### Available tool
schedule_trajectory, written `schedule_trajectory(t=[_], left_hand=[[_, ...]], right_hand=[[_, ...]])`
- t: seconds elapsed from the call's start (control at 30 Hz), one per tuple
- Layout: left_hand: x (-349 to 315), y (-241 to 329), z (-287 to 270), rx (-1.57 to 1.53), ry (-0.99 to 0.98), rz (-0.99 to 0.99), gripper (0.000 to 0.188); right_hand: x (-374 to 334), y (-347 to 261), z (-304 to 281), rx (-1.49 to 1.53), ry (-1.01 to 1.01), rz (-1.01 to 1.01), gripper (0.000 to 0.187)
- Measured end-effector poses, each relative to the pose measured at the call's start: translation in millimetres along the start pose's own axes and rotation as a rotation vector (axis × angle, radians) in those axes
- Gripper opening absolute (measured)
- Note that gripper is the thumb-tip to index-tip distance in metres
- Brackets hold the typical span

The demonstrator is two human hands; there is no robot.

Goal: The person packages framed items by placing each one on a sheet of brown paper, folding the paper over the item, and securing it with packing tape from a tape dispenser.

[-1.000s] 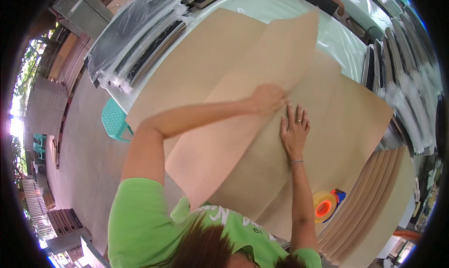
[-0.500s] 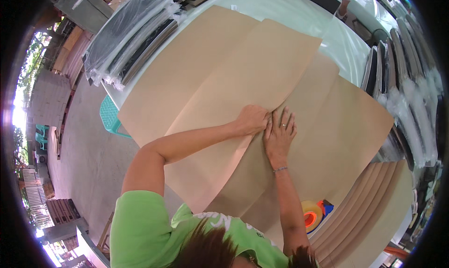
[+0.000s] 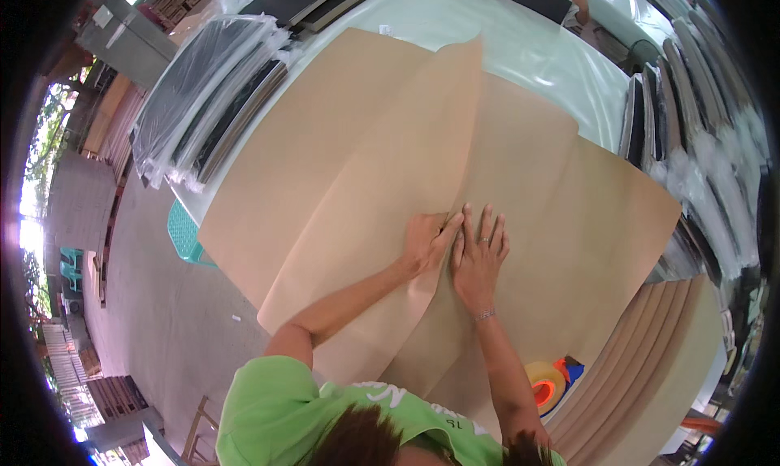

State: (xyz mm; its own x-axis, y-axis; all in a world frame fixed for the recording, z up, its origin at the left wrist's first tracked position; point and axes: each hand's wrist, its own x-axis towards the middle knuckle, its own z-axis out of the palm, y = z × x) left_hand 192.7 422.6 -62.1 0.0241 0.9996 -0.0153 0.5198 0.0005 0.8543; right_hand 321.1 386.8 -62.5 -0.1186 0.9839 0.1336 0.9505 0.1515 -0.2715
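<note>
A large sheet of brown kraft paper (image 3: 561, 238) with crease lines spreads over the table. Its left part forms a folded flap (image 3: 382, 165) whose free edge runs down the middle, lifted and curving up at the far end. My left hand (image 3: 426, 242) pinches this edge near the middle of the sheet. Just right of the edge, my right hand (image 3: 479, 263) lies flat on the paper with fingers stretched out, its thumb side close to the left fingertips. Whatever lies under the paper is hidden.
A tape dispenser (image 3: 546, 387) with a yellowish roll sits by my right forearm. Stacked brown sheets (image 3: 642, 352) stand at the near right. Plastic-wrapped dark panels (image 3: 219, 84) lie at the far left, more wrapped panels (image 3: 699, 149) at right. A green stool (image 3: 187, 234) stands left of the table.
The flap's far end has swung left and risen, baring more paper on the right. My left hand has shifted slightly left and nearer, its wrist turned. My right hand moved a little nearer.
</note>
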Motion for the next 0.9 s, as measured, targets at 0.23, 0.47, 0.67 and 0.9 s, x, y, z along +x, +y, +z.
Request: schedule_trajectory(t=[0.23, 0.47, 0.67, 0.9], left_hand=[[-4.7, -5.0, 6.7, -0.087, -0.019, -0.068, 0.043], [-8.7, 7.2, 1.2, 0.213, 0.006, 0.001, 0.042], [-3.8, 12.5, 23.4, 0.318, 0.02, 0.146, 0.038], [-8.1, -0.1, 6.3, 0.288, -0.028, 0.103, 0.022]], right_hand=[[-0.4, -1.8, -1.4, -0.028, -0.004, -0.012, 0.049], [143.5, 50.4, 19.9, -0.03, 0.17, -0.092, 0.046], [155.0, 94.7, -13.0, 0.107, 0.309, 0.13, 0.05], [-141.8, 123.1, -182.3, 0.679, 0.293, 0.566, 0.048]])
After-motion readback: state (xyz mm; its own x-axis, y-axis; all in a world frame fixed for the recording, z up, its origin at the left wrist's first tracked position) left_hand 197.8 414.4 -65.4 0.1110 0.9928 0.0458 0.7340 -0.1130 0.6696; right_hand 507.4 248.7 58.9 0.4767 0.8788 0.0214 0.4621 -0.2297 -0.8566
